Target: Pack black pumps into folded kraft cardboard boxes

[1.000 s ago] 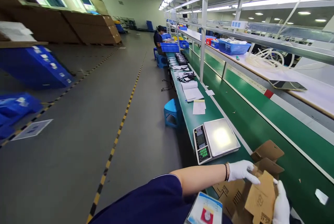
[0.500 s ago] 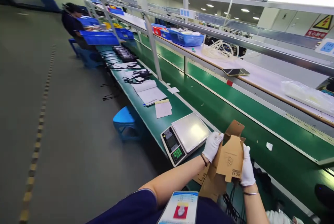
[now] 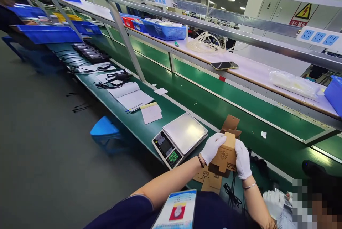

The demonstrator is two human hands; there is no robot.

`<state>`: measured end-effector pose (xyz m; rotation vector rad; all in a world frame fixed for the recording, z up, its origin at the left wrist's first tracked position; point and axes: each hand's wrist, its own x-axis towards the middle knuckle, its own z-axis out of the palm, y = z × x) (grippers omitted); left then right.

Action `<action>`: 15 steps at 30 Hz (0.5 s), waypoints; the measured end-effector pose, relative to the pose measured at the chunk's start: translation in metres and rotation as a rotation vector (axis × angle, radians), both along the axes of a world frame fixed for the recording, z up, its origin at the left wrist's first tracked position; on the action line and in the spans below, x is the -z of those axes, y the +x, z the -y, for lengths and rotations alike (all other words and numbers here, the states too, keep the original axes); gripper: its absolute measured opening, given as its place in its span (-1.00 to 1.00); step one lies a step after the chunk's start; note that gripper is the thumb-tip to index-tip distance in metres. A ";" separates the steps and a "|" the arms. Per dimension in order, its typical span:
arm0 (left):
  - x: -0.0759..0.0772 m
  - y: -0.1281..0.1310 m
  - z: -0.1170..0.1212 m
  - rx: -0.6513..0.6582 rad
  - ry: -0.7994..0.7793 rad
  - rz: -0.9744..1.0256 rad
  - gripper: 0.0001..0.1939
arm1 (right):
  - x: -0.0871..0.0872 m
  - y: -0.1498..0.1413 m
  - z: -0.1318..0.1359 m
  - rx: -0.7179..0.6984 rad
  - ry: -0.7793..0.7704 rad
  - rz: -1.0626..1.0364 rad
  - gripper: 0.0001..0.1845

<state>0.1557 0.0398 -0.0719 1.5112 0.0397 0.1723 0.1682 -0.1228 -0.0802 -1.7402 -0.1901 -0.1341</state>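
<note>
Beside the flat steel scale (image 3: pixel 185 133), 2 gloved hands (image 3: pixel 213 147) (image 3: pixel 242 159) pinch a brown cardboard box (image 3: pixel 227 154).

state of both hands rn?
Left hand: gloved, holding the left side of a cardboard box.
Right hand: gloved, holding its right side.

I count one small cardboard box (image 3: pixel 227 152) between my two hands, left hand (image 3: pixel 213 147) and right hand (image 3: pixel 242 159). Along my worktop's (image 3: pixel 176 109) floor-side edge I have one scale (image 3: pixel 184 133), one open notebook (image 3: pixel 135 97) and, between them, one notepad (image 3: pixel 151 112). Beyond that edge I see one near blue stool (image 3: pixel 104 128). Above the worktop are two socket strips, three sockets on each: one farther (image 3: pixel 163 0), one nearer (image 3: pixel 319 38). The flat cardboard below my box overlaps too much to count.
</note>
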 end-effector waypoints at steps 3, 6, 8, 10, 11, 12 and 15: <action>-0.006 0.000 -0.008 -0.041 0.157 0.079 -0.71 | -0.001 -0.003 -0.002 0.009 -0.044 0.113 -0.49; -0.014 -0.001 -0.014 -0.017 0.275 0.168 -0.73 | -0.004 -0.001 0.000 -0.059 -0.141 0.262 -0.52; -0.019 -0.003 -0.017 0.017 0.316 0.185 -0.65 | -0.006 0.001 0.001 -0.057 -0.173 0.314 -0.52; -0.020 -0.004 -0.018 0.020 0.315 0.175 -0.53 | -0.007 0.001 -0.001 -0.031 -0.167 0.317 -0.52; -0.020 -0.004 -0.018 0.021 0.304 0.158 -0.49 | -0.008 0.001 -0.003 -0.024 -0.164 0.312 -0.52; -0.020 -0.004 -0.019 0.025 0.292 0.134 -0.48 | -0.008 0.000 -0.005 -0.024 -0.162 0.305 -0.52; -0.017 -0.005 -0.023 0.032 0.258 0.067 -0.43 | -0.011 -0.001 -0.010 -0.032 -0.164 0.280 -0.54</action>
